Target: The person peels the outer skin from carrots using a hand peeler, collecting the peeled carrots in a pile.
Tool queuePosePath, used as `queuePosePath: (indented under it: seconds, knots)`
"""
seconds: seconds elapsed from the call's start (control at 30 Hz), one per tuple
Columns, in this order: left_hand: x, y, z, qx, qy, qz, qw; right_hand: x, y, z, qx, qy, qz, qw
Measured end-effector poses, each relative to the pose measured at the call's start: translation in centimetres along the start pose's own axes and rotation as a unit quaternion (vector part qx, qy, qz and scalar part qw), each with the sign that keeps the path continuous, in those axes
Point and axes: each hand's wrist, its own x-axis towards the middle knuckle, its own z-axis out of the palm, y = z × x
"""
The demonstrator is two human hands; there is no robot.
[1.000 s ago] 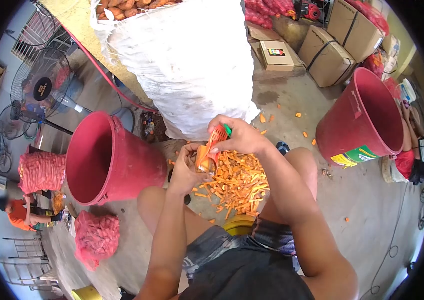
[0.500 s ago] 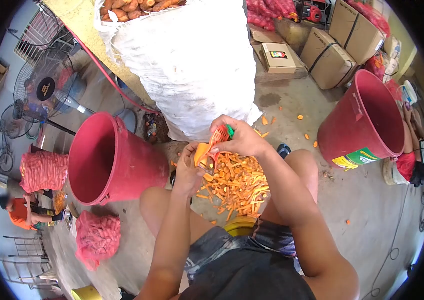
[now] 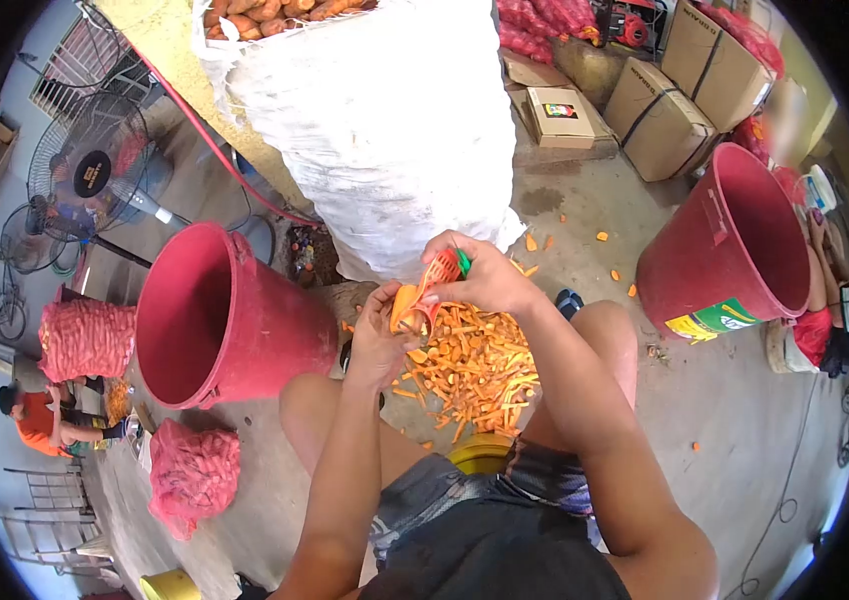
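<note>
My left hand [image 3: 377, 338] is closed round an orange carrot [image 3: 404, 299], partly covered by the fingers. My right hand [image 3: 485, 278] grips a red-orange peeler [image 3: 441, 268] with a slotted body and a bit of green at its end. The peeler's lower end touches the carrot, though the blade is hard to make out. Beneath both hands lies a heap of carrot peelings and cut pieces [image 3: 480, 365] on the floor, between my legs.
A big white sack [image 3: 385, 140] of carrots stands ahead. Red bins rise at left [image 3: 290, 325] and right [image 3: 670, 250]. Mesh bags [image 3: 195, 475], a fan [image 3: 95, 170] and cardboard boxes [image 3: 660, 115] surround the floor. A person in orange [image 3: 40, 420] sits far left.
The peeler has shifted slightly against the carrot. Both hands stay in nearly the same place, still gripping the same things.
</note>
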Motion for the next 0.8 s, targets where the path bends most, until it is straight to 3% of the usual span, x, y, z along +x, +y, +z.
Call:
queuePosePath:
  seconds: [0.1, 0.17, 0.33, 0.43, 0.57, 0.63, 0.7, 0.8]
  knots:
    - [-0.7, 1.3, 0.6, 0.027, -0.035, -0.007, 0.999, 0.4, 0.5, -0.9, -0.018, -0.031, -0.005, 0.999]
    - [-1.1, 1.8, 0.3, 0.048, -0.098, -0.025, 0.994, 0.9, 3.1, -2.1, 0.072, 0.044, 0.118, 0.989]
    - [-0.6, 2.0, 0.0, 0.034, -0.062, -0.031, 0.997, 0.9, 2.2, -1.8, 0.069, 0.063, 0.118, 0.989]
    - [-0.6, 1.7, 0.2, 0.011, -0.028, -0.04, 0.999, -0.2, 0.0, 0.3, -0.016, 0.005, -0.025, 1.0]
    - [-0.5, 1.2, 0.2, 0.047, -0.057, -0.036, 0.997, -0.3, -0.1, -0.6, -0.065, 0.0, -0.029, 0.997]
    - [-1.0, 1.5, -0.1, 0.059, -0.077, -0.029, 0.995, 0.4, 1.5, -1.7, 0.021, 0.043, 0.132, 0.99]
    - [-1.5, 2.2, -0.4, 0.034, -0.072, -0.088, 0.993, 0.7, 2.3, -2.9, -0.006, 0.071, 0.116, 0.991]
    - [-0.9, 1.6, -0.3, -0.006, -0.049, -0.037, 0.998, 0.9, 2.9, -2.4, -0.035, 0.091, 0.081, 0.992]
